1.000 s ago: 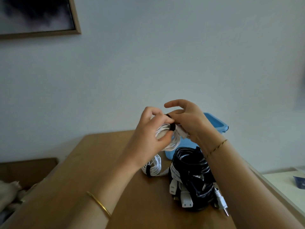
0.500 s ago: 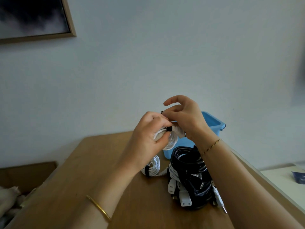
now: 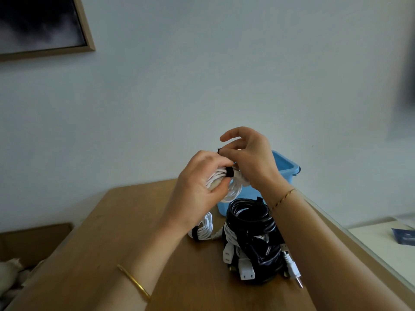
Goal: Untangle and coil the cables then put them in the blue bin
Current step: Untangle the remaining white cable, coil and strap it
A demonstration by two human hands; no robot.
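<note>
My left hand (image 3: 197, 182) grips a coiled white cable (image 3: 233, 191) held above the table. A black strap (image 3: 229, 172) is wrapped round the coil. My right hand (image 3: 249, 158) pinches the free end of that strap just above the coil. The blue bin (image 3: 287, 170) stands behind my hands, mostly hidden by them. On the wooden table (image 3: 139, 221) lies a second white coil (image 3: 205, 227) with a black tie. Beside it sits a pile of black and white cables (image 3: 251, 241) with white plugs.
A white surface (image 3: 381, 250) with a dark blue card lies beyond the table's right edge. A brown box (image 3: 33, 241) with pale cloth sits low at the left. A framed picture (image 3: 42, 23) hangs on the wall.
My right hand has lifted a little, drawing the strap's end up from the coil. The left hand keeps its grip on the coil.
</note>
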